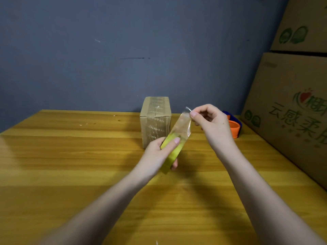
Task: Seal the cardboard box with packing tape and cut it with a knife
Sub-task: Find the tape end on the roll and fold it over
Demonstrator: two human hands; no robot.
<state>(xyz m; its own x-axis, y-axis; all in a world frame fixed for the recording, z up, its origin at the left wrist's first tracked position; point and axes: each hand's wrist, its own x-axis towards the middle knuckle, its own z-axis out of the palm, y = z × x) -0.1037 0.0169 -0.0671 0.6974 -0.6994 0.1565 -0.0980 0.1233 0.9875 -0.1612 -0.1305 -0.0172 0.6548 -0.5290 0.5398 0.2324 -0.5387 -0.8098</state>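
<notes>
A small cardboard box point(155, 119) stands upright on the wooden table point(70, 156) near the wall, with tape strips across its top and front. In front of it my left hand point(159, 152) grips a yellowish roll of packing tape point(172, 152) held edge-on. A clear strip of tape point(182, 126) runs from the roll up to my right hand point(210, 121), which pinches the strip's free end between thumb and forefinger. No knife is clearly in view.
An orange and blue tape dispenser point(233, 126) lies on the table behind my right hand. Large printed cardboard cartons point(292, 112) are stacked along the right side. A grey-blue wall point(123, 50) closes the table's far edge.
</notes>
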